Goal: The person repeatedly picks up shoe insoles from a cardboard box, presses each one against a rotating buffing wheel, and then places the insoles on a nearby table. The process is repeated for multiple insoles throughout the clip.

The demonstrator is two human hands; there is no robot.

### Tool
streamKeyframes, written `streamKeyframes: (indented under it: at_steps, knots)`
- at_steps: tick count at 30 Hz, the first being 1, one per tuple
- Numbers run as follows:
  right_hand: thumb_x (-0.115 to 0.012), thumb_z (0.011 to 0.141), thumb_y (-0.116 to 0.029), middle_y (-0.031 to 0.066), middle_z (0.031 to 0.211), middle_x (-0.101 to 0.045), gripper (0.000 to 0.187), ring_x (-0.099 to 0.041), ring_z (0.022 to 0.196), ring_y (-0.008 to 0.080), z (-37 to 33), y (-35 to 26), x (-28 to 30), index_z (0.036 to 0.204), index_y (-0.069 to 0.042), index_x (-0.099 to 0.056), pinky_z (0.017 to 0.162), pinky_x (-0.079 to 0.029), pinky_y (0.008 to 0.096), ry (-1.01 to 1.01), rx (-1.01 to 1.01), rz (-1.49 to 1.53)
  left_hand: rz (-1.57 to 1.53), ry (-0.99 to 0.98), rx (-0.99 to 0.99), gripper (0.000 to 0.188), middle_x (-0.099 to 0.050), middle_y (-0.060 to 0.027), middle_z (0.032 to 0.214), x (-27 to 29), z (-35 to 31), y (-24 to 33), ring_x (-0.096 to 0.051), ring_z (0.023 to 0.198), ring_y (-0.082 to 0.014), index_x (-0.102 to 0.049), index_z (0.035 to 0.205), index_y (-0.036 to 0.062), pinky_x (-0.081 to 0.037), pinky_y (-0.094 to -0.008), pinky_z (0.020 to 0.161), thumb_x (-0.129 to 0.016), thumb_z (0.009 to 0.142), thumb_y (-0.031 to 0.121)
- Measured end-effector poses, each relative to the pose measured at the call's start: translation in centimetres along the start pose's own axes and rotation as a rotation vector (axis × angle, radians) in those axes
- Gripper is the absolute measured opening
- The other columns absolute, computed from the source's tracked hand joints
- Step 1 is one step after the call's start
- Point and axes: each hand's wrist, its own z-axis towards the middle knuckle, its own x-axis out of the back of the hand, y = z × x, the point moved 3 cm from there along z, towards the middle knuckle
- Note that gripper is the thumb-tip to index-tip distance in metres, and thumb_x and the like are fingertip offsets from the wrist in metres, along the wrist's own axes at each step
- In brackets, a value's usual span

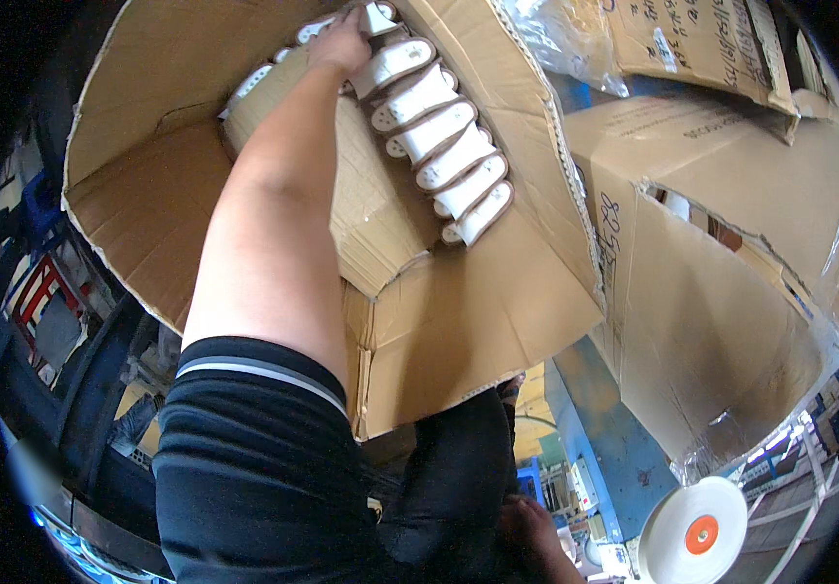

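My left arm, in a black short sleeve with a white stripe, reaches into a large open cardboard box. At its far end my left hand (341,47) is closed on the end of a white shoe sole (381,18), its fingertips partly hidden. Down the box's right side runs a row of similar white soles (447,131) with brown edges, packed on their sides. A cardboard divider (366,209) lies beside that row, with more white pieces showing past it. My right hand (526,521) is low at the lower edge, dark and blurred, outside the box; its fingers are unclear.
The box's tall flap (142,146) stands at the left. Another large carton (711,321) with a torn opening is at the right, below a smaller carton (692,44) and clear plastic film (560,39). A white tape roll (694,533) lies at lower right, near a blue surface (614,433).
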Motion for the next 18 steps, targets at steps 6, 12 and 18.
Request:
streamKeyframes:
  at_steps: [6,12,18]
  knots:
    - [-0.061,0.12,-0.022,0.0079,0.123,-0.078,0.033,-0.073,0.108,0.0192,0.4,-0.2,-1.9,0.144,0.0,-0.068,0.097,-0.058,0.035,-0.096,0.271,-0.207,0.188,0.618,-0.146,0.07,-0.049,-0.0177,0.178,-1.9,-3.9,-0.3,-0.044,0.164,-0.0436,-0.053,0.17,0.0122,-0.036,-0.0612,0.133,-0.065,0.107,0.041]
    - [-0.069,0.117,-0.027,0.0025,0.127,-0.076,0.036,-0.066,0.119,0.014,0.6,0.7,-2.5,0.144,-0.003,-0.073,0.106,-0.052,0.0307,-0.058,0.193,-0.314,-0.102,0.275,-0.636,0.068,-0.065,-0.0279,0.149,-8.5,-17.6,5.2,-0.064,0.135,-0.0463,-0.057,0.152,-0.0039,-0.05,-0.056,0.121,-0.081,0.096,0.025]
    - [-0.065,0.118,-0.023,0.0017,0.117,-0.076,0.032,-0.071,0.101,0.0131,0.4,1.0,-1.7,0.144,-0.005,-0.07,0.089,-0.055,0.0284,-0.032,0.228,-0.269,-0.098,0.025,-0.218,0.061,-0.073,-0.0165,0.142,-16.2,-21.6,9.1,-0.066,0.129,-0.0406,-0.06,0.161,0.006,-0.054,-0.0494,0.116,-0.07,0.102,0.016]
